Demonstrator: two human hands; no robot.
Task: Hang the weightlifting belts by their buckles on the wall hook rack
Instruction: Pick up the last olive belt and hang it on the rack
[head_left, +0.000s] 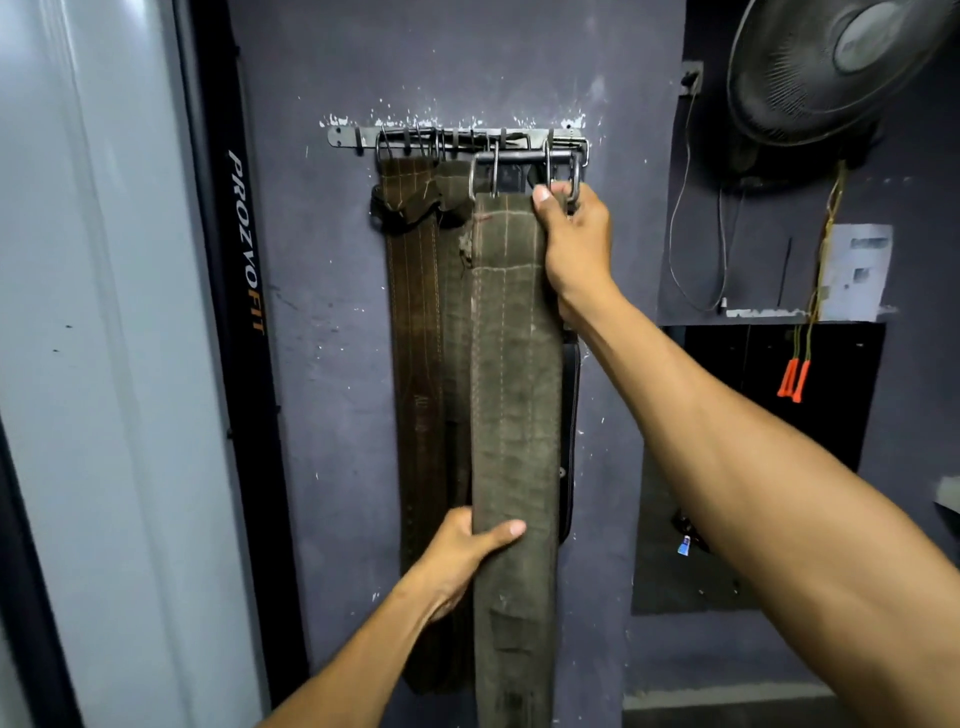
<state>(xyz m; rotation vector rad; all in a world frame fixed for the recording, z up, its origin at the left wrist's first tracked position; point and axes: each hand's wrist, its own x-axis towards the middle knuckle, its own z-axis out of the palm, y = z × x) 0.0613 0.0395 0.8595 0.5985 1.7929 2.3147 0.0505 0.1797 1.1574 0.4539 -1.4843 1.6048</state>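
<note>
My right hand is curled around the top of the olive belt, thumb laid across its upper edge and fingers wrapped behind, right at the steel buckle; how much of the buckle frame they actually catch I cannot tell, since my knuckles hide it. My left hand pinches the same belt far lower, thumb on the front face, fingers tucked behind its left edge. Between my two hands the belt runs straight up and down, flat against the purple wall. The buckle sits directly above my right fingers and just under the hook rack, its bar close against the hooks at the rack's right end, though I cannot say whether it is seated on one. So the move ahead, as I judge it, is short and upward, and it belongs to the right hand, far nearer the hooks; the left only steadies the tail. To the left, two brown belts hang from the rack, touching my belt's edge, and a dark belt peeks from behind on the right. A fan is mounted up to the right.
</note>
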